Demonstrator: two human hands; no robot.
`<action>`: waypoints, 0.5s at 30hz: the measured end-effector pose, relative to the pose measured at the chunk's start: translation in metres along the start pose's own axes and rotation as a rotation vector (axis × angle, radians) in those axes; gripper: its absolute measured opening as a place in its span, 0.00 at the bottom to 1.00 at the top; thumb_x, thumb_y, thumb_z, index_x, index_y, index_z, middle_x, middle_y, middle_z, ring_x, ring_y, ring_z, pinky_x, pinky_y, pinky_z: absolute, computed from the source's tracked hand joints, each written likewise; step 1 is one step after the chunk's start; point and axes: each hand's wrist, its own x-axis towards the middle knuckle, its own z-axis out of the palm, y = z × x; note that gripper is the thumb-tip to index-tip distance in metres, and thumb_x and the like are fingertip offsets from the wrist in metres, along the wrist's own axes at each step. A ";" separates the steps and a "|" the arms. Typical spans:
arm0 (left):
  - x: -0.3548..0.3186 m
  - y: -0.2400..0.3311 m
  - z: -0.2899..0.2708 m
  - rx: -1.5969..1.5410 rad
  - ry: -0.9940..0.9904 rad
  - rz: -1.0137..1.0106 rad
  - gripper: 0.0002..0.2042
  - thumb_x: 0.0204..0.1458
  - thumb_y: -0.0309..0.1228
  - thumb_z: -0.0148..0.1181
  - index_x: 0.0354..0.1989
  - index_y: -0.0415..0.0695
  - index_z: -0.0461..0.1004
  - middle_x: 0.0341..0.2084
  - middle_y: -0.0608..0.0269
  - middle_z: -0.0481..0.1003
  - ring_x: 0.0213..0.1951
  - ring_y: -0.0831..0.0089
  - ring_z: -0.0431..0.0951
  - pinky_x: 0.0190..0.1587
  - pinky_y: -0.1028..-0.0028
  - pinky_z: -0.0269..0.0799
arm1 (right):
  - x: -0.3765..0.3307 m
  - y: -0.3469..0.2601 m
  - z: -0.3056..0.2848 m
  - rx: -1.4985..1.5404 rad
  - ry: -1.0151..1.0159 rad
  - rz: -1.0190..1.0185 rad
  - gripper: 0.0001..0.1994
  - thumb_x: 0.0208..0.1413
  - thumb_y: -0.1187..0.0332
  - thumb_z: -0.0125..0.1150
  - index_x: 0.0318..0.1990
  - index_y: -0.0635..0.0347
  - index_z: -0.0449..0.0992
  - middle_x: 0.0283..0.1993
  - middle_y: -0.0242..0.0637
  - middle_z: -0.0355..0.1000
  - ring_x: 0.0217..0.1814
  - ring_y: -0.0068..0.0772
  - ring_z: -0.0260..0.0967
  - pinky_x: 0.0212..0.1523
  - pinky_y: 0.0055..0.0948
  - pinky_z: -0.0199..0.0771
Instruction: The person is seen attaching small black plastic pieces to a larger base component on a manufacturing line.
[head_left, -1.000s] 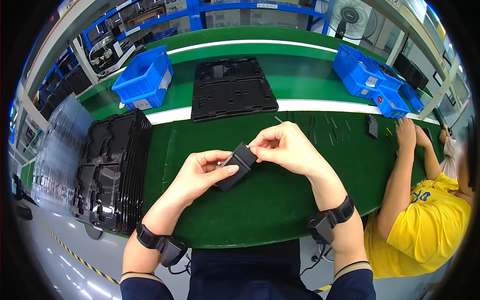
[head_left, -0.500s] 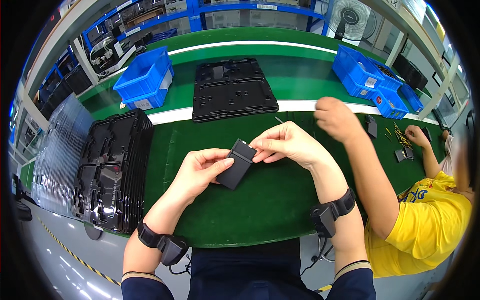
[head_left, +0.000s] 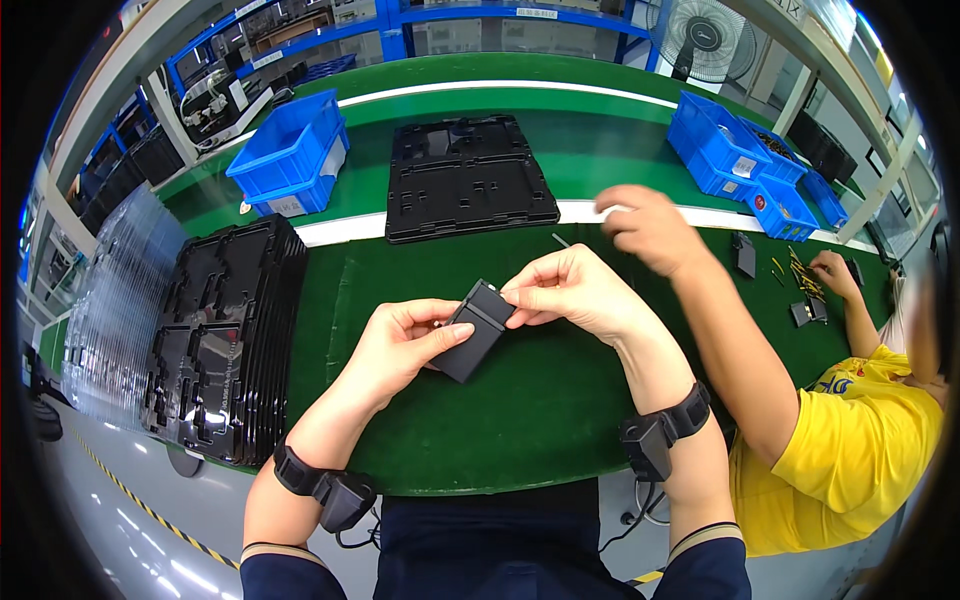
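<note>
A small black rectangular box, with a seam across it near its far end, is tilted above the green mat. Its lower left side is gripped between thumb and fingers of my left hand. At the box's far right corner, the thumb and index finger of my right hand are pinched together, touching it. A small light spot shows beside those fingertips; whether they hold a separate small part I cannot make out. Both wrists wear black strapped devices.
Beyond the box lies a black moulded tray. Stacked black trays and clear trays stand at left. Blue bins sit at the far left, more at right. A co-worker's arm reaches in from the right.
The co-worker's hand has moved left over the mat's far edge. The box has turned slightly in my hands, and its light spots at the far end show less.
</note>
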 end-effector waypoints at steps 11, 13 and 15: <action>0.003 -0.006 -0.009 -0.043 0.129 0.007 0.13 0.47 0.28 0.61 0.41 0.37 0.73 0.28 0.63 0.75 0.28 0.82 0.75 0.29 0.83 0.72 | -0.001 -0.005 -0.012 -0.200 0.351 -0.015 0.10 0.47 0.64 0.60 0.32 0.62 0.77 0.27 0.36 0.74 0.30 0.24 0.74 0.30 0.23 0.72; 0.006 -0.007 -0.012 -0.047 0.167 0.033 0.12 0.47 0.28 0.61 0.40 0.38 0.73 0.27 0.64 0.75 0.27 0.81 0.75 0.28 0.82 0.73 | -0.002 -0.002 -0.019 -0.756 0.361 0.040 0.08 0.41 0.65 0.64 0.25 0.62 0.78 0.22 0.39 0.73 0.26 0.29 0.73 0.30 0.26 0.72; 0.005 -0.006 -0.010 -0.038 0.186 0.030 0.13 0.47 0.28 0.61 0.41 0.38 0.73 0.27 0.64 0.75 0.28 0.81 0.75 0.29 0.80 0.74 | -0.004 0.006 -0.004 -0.915 0.346 -0.006 0.08 0.34 0.69 0.66 0.21 0.63 0.76 0.16 0.38 0.70 0.21 0.30 0.71 0.27 0.27 0.70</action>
